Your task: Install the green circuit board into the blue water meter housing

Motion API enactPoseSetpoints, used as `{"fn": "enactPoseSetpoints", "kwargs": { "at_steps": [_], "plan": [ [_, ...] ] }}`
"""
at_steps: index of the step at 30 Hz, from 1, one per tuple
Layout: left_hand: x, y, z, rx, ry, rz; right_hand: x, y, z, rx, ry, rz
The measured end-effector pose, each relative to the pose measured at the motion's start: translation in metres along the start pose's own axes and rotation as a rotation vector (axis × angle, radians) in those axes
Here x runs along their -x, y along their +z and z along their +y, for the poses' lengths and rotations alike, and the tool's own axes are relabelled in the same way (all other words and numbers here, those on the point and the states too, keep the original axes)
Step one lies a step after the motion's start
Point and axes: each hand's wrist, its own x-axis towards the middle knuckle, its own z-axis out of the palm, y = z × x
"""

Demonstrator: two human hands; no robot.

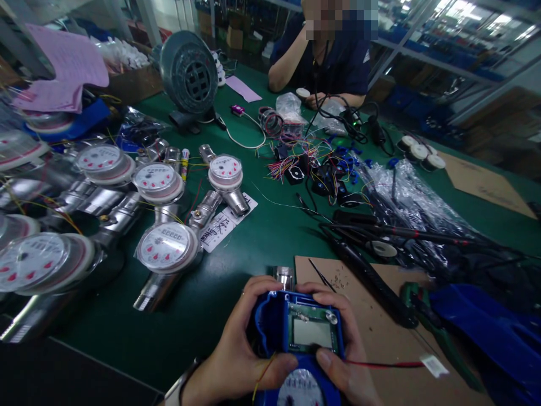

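Both hands hold a blue water meter (270, 321) near the bottom of the view. My left hand (236, 349) wraps round its left side, the thumb lying by the lower edge of the housing. On the right side my right hand (350, 349) grips it, thumb at the lower edge of a green circuit board (291, 332) with a grey display. Below the board shows the meter's round dial (301, 388). A threaded metal pipe end (284, 276) sticks out beyond the fingers. Red and black wires (384, 365) with a white connector (435, 365) run out to the right.
Several metal water meters (164, 246) crowd the green table's left. A blower (190, 73) stands behind them. Right lie a cardboard sheet (376, 361), a black soldering-iron-like tool (372, 282), green-handled pliers (443, 338) and bundled wires (291, 166). A person (325, 56) sits across.
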Motion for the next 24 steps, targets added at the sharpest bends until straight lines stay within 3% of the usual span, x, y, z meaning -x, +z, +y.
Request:
{"fn": "enactPoseSetpoints", "kwargs": {
  "at_steps": [16, 24],
  "plan": [
    [-0.002, -0.002, -0.003, 0.01, 0.106, -0.038, -0.003, -0.001, 0.003, 0.013, -0.023, -0.014],
    [-0.001, -0.003, -0.011, 0.048, 0.015, -0.001, -0.003, -0.006, 0.01, -0.003, -0.002, 0.002]
  ]
}}
